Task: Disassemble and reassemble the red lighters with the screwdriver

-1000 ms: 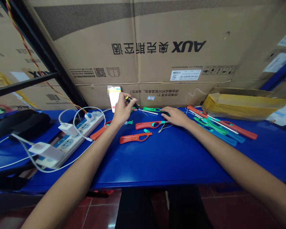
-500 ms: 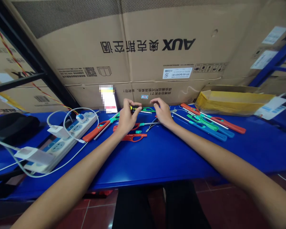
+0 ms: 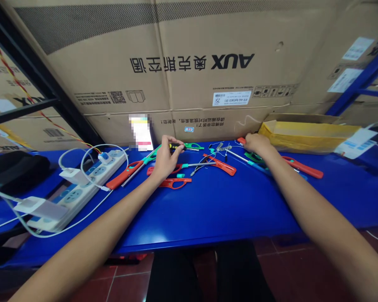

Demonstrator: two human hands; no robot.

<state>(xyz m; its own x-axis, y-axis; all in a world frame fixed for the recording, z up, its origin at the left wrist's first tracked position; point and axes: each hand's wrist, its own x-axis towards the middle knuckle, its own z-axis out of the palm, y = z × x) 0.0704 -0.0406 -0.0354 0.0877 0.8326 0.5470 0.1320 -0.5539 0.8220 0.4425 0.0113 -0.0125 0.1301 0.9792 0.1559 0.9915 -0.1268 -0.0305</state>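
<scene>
My left hand is closed around a black-and-yellow screwdriver, its handle lying across the fingers. My right hand is over the group of long gas lighters at the right, beside the end of a red lighter; its fingertips are hidden. Under the right forearm, a blue lighter and a green one are partly covered. Between my hands lie a red lighter half-shell, thin loose wires and a small clear part. A red handle piece and a small teal piece lie nearer me.
A white power strip with chargers and looping cables occupies the left. A lit phone leans against the big cardboard box. At the back right stands an open yellow-taped carton. Another red lighter lies beside the strip.
My right hand has moved right, from the middle of the table to the lighter group, uncovering the red half-shell. My left hand stays nearly in place with the screwdriver.
</scene>
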